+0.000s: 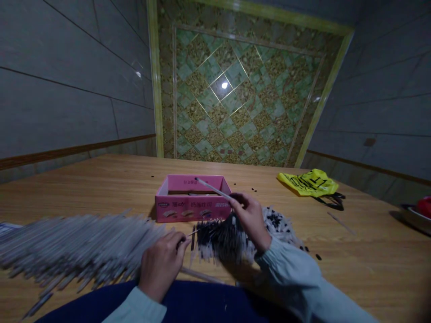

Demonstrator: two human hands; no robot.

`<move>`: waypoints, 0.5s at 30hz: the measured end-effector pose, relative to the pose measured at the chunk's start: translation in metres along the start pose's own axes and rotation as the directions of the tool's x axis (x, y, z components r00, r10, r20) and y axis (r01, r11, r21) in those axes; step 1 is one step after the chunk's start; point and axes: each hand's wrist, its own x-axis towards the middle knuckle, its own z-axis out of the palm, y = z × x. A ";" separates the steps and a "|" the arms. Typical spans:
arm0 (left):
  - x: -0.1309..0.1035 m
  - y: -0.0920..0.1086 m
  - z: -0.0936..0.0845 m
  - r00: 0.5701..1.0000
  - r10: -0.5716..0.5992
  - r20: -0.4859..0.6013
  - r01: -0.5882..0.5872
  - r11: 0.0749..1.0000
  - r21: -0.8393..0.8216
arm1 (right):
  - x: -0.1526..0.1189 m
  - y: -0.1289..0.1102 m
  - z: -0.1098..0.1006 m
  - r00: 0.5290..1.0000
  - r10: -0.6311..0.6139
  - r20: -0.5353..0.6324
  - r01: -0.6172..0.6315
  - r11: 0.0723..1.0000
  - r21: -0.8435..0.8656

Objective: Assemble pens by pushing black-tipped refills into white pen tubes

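My right hand (252, 220) is closed around the end of a thin pale tube (213, 188) with a dark tip, raised at an angle over the pink box (188, 209). My left hand (164, 260) pinches a thin stick (193, 233) that points toward a heap of dark-and-clear small pieces (222, 240); its exact kind is too small to tell. To the left of my left hand lies a large pile of translucent tubes (84, 249). White and black small pieces (279, 224) spread beyond my right wrist.
A yellow plastic bag (308, 182) with black print lies at the right, with a dark strap-like item (332, 201) beside it. A loose tube (340, 222) rests on the wooden table (377, 255). A bowl with something red (424, 207) shows at the right edge.
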 end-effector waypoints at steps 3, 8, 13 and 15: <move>0.002 -0.007 -0.005 0.998 -0.034 0.046 0.025 0.983 0.184 | 0.050 0.001 0.020 0.996 0.045 0.078 0.003 0.851 -0.525; 0.003 -0.015 0.001 0.986 -0.098 0.136 0.054 0.954 0.296 | 0.081 0.013 0.066 0.975 0.140 0.172 0.005 0.761 -0.648; 0.001 -0.016 0.005 0.980 -0.103 0.170 0.048 0.953 0.300 | 0.080 0.024 0.093 0.943 0.207 0.259 0.023 0.738 -0.675; 0.000 -0.015 0.005 0.982 -0.083 0.168 0.030 0.956 0.292 | 0.080 0.026 0.095 0.938 0.212 0.273 0.030 0.737 -0.676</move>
